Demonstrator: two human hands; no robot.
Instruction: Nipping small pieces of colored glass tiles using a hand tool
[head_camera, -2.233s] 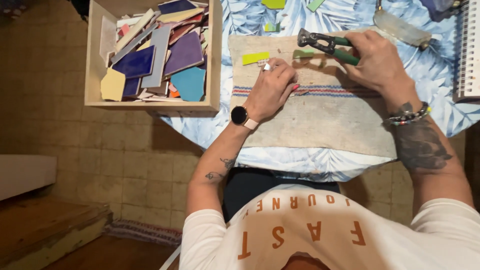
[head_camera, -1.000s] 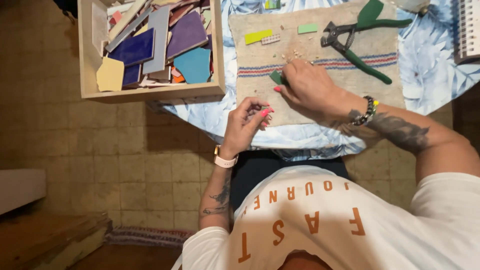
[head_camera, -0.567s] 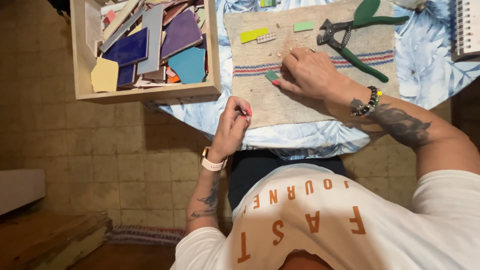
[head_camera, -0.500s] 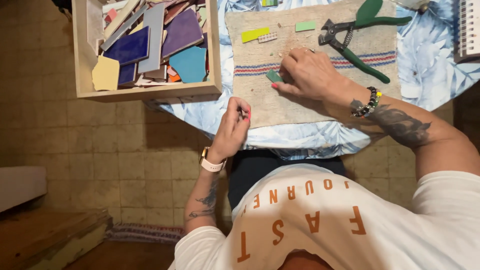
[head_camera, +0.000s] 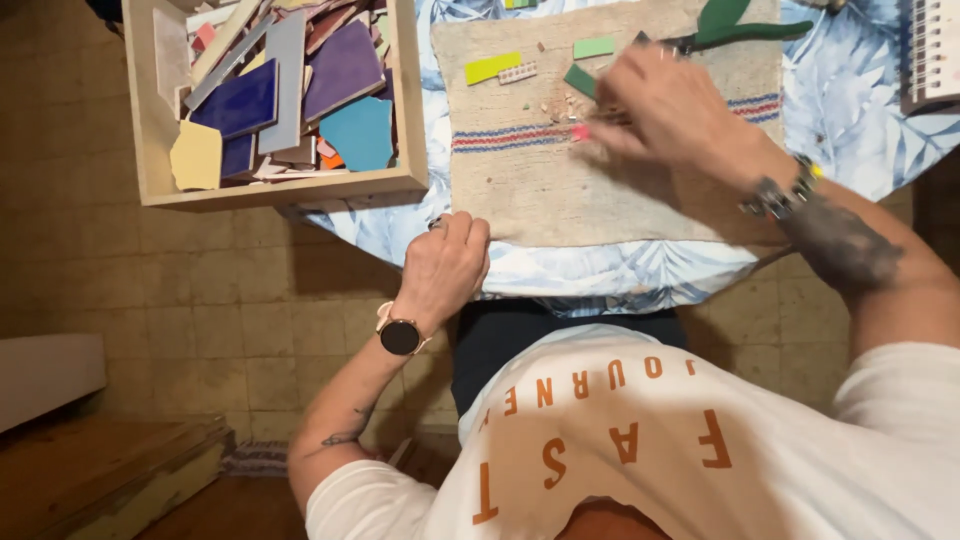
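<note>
Fingers of the right hand (head_camera: 665, 105) are pinching a green tile piece (head_camera: 579, 80) on the woven mat (head_camera: 620, 190). At seven o'clock from it, the left hand (head_camera: 445, 265) is curling shut at the table edge (head_camera: 560, 290).

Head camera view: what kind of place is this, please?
Probably a home craft corner for mosaic work. A wooden box holds broken coloured tiles, small cut pieces lie on a cloth mat, and green-handled nippers sit on the leaf-patterned table.

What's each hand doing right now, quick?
Left hand: curled shut at the table edge; contents cannot be told.
Right hand: blurred over the woven mat, fingers by small tile chips; grip cannot be told.
</note>
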